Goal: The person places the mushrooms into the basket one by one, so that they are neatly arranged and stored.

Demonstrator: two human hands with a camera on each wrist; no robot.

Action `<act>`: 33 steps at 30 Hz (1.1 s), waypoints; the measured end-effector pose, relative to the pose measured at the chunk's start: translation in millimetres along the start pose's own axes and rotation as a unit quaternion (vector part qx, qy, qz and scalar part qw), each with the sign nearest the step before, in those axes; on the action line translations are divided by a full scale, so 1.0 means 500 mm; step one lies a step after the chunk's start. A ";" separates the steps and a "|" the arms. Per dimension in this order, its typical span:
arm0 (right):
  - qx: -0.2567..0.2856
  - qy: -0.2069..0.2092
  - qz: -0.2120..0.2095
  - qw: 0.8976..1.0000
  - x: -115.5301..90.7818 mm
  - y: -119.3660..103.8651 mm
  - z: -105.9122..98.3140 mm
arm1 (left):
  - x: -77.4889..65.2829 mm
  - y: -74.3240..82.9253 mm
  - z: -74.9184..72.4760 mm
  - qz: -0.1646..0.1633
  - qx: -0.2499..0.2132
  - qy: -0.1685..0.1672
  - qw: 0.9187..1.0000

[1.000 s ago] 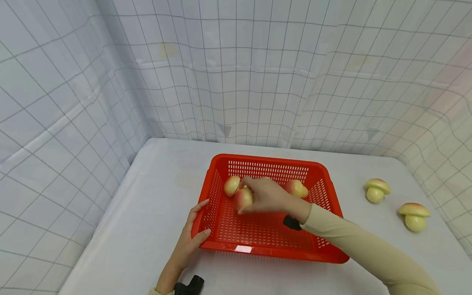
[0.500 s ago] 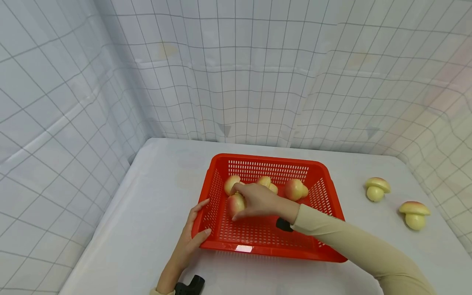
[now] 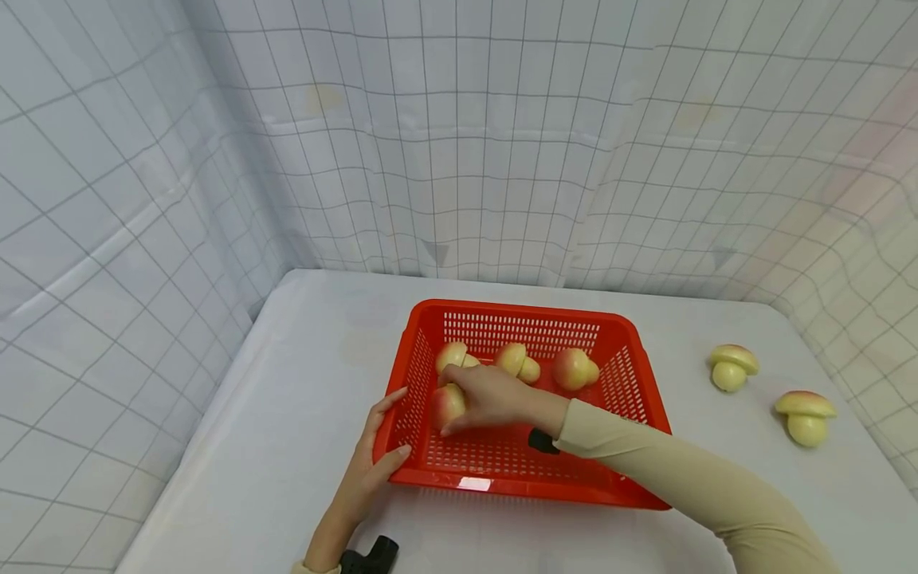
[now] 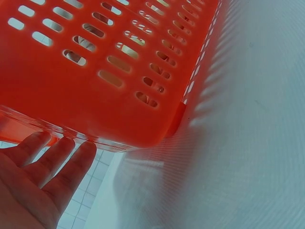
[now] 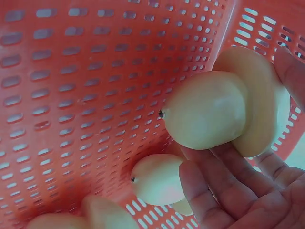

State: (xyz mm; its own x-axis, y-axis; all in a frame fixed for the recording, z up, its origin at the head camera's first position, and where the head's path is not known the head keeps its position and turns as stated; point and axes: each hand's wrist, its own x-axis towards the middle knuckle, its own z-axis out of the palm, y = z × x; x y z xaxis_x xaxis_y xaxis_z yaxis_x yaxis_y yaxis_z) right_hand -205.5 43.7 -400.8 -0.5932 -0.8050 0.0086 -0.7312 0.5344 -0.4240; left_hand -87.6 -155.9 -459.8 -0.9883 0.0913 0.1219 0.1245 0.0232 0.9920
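My right hand [image 3: 498,396] holds a toy mushroom [image 3: 448,406] with a reddish-yellow cap low inside a red plastic basket [image 3: 516,490], near its left wall. In the right wrist view, fingers and thumb clasp the cap while the pale, rounded stem [image 5: 205,112] sticks out. Three similar mushrooms lie along the basket's back: one at left [image 3: 452,356], one in the middle [image 3: 511,360] and one at right [image 3: 574,369]. My left hand [image 3: 362,470] grips the basket's front left corner, fingers and thumb over the rim. Its fingertips are partly hidden in the left wrist view.
Two more mushrooms, a nearer one [image 3: 806,418] and a farther one [image 3: 733,367], stand on the white table [image 3: 301,383] right of the basket. White gridded curtains [image 3: 459,159] enclose the table at the back and both sides.
My right hand has moved left and slightly nearer with the mushroom, toward the basket's left wall. The middle mushroom at the back has come into view. My left hand has stayed put.
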 end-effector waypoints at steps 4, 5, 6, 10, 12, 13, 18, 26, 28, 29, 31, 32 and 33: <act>-0.008 0.001 -0.003 1.000 0.005 -0.001 0.006 | -0.001 0.000 0.000 0.003 0.000 -0.001 1.000; -0.009 0.000 -0.003 1.000 0.007 -0.002 0.007 | -0.001 0.000 0.000 0.003 0.000 -0.001 1.000; -0.011 0.000 -0.004 1.000 0.008 -0.002 0.009 | -0.001 0.000 0.000 0.003 0.000 -0.001 1.000; -0.011 -0.007 -0.006 1.000 0.011 -0.003 0.013 | 0.000 0.001 0.000 0.004 -0.001 -0.003 1.000; -0.011 -0.010 -0.008 1.000 0.012 -0.003 0.014 | 0.000 0.001 0.000 0.004 -0.002 -0.004 1.000; -0.010 -0.011 -0.008 1.000 0.012 -0.004 0.015 | 0.000 0.001 -0.001 0.006 -0.003 -0.004 1.000; -0.012 -0.015 -0.003 1.000 0.013 -0.005 0.021 | -0.001 0.001 -0.001 0.004 -0.002 -0.003 1.000; -0.022 -0.012 -0.004 1.000 0.015 -0.007 0.028 | -0.001 0.002 0.003 0.000 -0.003 0.002 1.000; -0.027 -0.011 -0.007 1.000 0.015 -0.008 0.029 | -0.001 0.002 0.003 -0.001 -0.003 0.002 1.000; -0.030 -0.011 -0.009 0.999 0.015 -0.009 0.030 | -0.001 0.002 0.003 -0.002 -0.003 0.002 1.000; -0.037 -0.010 -0.011 0.999 0.015 -0.011 0.030 | -0.001 0.002 0.003 -0.002 -0.003 0.002 1.000; -0.040 -0.010 -0.012 0.999 0.015 -0.012 0.030 | -0.001 0.002 0.003 -0.002 -0.003 0.002 1.000; -0.044 -0.010 -0.012 0.999 0.015 -0.013 0.030 | -0.002 0.002 0.003 -0.001 -0.003 0.003 1.000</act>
State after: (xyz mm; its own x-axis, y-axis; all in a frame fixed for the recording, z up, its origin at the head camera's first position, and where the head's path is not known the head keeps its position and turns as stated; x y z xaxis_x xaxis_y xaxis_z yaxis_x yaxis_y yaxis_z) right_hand -200.1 30.3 -411.5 -0.5681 -0.8229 -0.0007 -0.7727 0.5338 -0.3435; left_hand -86.6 -154.4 -458.7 -0.9891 0.0854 0.1200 0.1218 0.0168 0.9924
